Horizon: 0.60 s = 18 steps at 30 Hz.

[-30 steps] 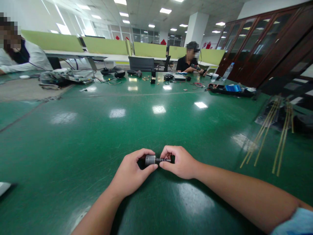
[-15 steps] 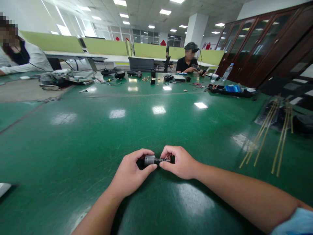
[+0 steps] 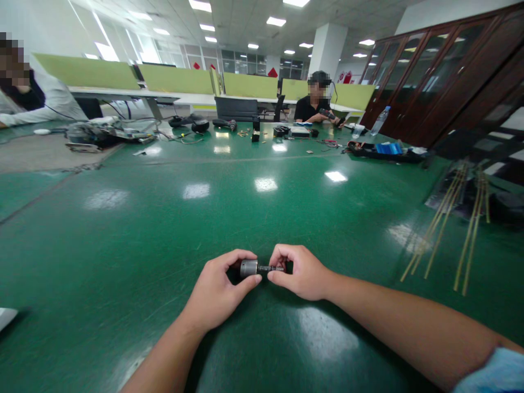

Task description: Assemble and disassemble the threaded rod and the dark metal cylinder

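Left hand (image 3: 221,292) clamps round a grey metal cylinder (image 3: 249,267), over the glossy green desk (image 3: 262,218); its thin dark metal shaft (image 3: 264,268) points right, long axis crosswise, in between the right hand's (image 3: 301,272) thumb and curled fingers; whether they pinch, I can't tell.

left hand (image 3: 219,292) holds grey cylinder (image 3: 249,268) | right hand (image 3: 302,273) holds dark shaft (image 3: 264,269) (in line with it) | green tabletop (image 3: 245,224) below

Labels, numbers, signs — none can be read.
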Tool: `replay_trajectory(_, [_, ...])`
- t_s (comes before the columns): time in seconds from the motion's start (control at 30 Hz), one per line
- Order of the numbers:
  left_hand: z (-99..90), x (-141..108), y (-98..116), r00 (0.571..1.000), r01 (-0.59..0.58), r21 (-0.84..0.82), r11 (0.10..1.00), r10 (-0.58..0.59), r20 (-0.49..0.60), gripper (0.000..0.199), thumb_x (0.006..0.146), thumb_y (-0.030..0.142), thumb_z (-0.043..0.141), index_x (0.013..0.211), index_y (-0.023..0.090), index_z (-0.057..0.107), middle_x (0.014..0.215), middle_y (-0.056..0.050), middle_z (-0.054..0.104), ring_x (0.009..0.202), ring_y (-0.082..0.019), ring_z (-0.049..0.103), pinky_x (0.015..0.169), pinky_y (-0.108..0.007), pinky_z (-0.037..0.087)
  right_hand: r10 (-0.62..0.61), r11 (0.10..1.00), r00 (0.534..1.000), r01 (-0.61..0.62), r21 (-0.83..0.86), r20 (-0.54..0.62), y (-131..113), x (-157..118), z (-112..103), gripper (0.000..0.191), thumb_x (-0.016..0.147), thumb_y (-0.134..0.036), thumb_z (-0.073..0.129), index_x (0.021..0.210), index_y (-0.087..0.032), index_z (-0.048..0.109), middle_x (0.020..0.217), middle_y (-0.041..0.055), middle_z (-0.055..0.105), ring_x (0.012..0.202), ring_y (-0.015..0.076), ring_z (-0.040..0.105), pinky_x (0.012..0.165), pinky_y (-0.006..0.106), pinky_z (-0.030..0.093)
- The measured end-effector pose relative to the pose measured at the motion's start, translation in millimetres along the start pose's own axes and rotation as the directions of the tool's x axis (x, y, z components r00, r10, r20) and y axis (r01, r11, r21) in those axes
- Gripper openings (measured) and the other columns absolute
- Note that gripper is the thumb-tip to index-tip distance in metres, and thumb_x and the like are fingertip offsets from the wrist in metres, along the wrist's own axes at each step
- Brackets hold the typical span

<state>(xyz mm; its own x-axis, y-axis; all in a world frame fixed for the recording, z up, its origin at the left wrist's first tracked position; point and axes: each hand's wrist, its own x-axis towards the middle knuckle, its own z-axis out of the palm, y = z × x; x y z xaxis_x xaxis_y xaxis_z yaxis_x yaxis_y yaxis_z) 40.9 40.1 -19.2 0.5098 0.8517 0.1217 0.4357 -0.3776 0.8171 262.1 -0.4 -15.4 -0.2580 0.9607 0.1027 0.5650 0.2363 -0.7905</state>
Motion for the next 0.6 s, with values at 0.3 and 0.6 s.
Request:
replay_trajectory(0.3, [0.7,0.6,-1.6,1.000,0.004,0.000,1.000,-0.004,-0.006,0.027,0.082,0.033,0.071,0.107,0.029,0.065,0.102,0.003,0.069,0.096,-0.019,0.063,0.088,-0.033,0.046,0.003,1.000,1.000,-0.003,0.020,-0.002,0.3,-0.5,-0.2,0.010,0.081,-0.026,0.066,0.084,-0.019,0.060,0.073,-0.0023,0.061,0.066,0.0126,0.056,0.062,0.024,0.043])
replay_trajectory(0.6, [1.0,0.9,-2.8,1.000,0.005,-0.007,1.000,-0.005,-0.012,0.026,0.082,0.033,0.071,0.107,0.028,0.064,0.101,0.003,0.069,0.094,-0.019,0.063,0.086,-0.033,0.046,0.007,1.000,1.000,-0.007,0.030,0.001,0.7,-1.1,-0.7,0.010,0.081,-0.026,0.066,0.085,-0.019,0.061,0.073,-0.0017,0.062,0.066,0.0128,0.056,0.062,0.024,0.043])
